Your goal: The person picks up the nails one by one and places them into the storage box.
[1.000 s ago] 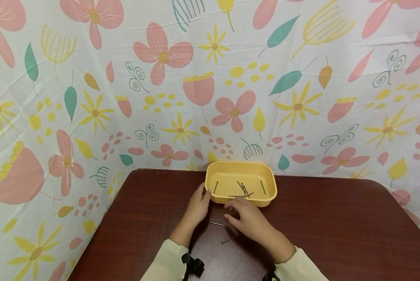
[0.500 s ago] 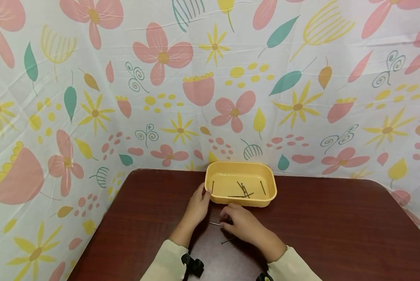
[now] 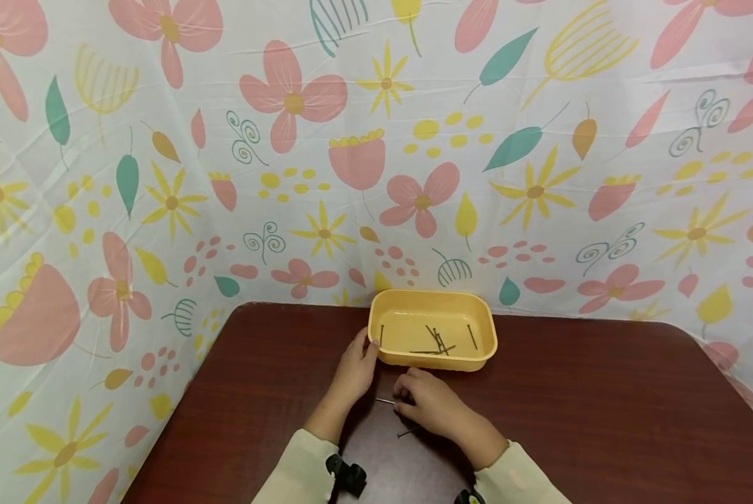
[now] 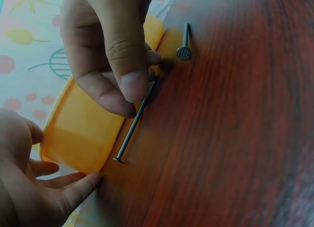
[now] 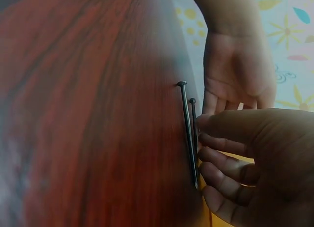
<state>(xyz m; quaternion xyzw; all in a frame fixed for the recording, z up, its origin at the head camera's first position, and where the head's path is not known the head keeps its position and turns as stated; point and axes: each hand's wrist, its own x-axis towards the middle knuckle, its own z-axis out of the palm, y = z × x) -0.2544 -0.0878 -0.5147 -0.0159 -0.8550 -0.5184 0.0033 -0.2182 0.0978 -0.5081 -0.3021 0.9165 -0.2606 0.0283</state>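
Observation:
My left hand [image 3: 354, 371] holds the left front corner of a yellow plastic tray [image 3: 477, 359], thumb at the front wall [image 4: 88, 138] and fingers round its side. Two dark metal nails lie on the table before the tray. At the farther nail [image 4: 130, 136], thumb and bent fingers of my right hand [image 3: 436, 406] come down over its pointed end; whether they pinch it is hidden. The nearer nail [image 5: 187, 128] lies partly under the right hand in the head view, its flat head [image 4: 184, 53] facing left. Inside the tray are several more nails [image 3: 439, 341].
The dark red-brown table [image 3: 603, 413] extends to both sides. A white cloth with printed flowers [image 3: 294, 210] hangs directly behind the tray and along the left. Black camera mounts [image 3: 347, 476] sit on both wrists.
My right hand has moved from the tray's front edge back and left to the farther nail. A nail at the tray's left end shifted slightly left. The left hand stays put.

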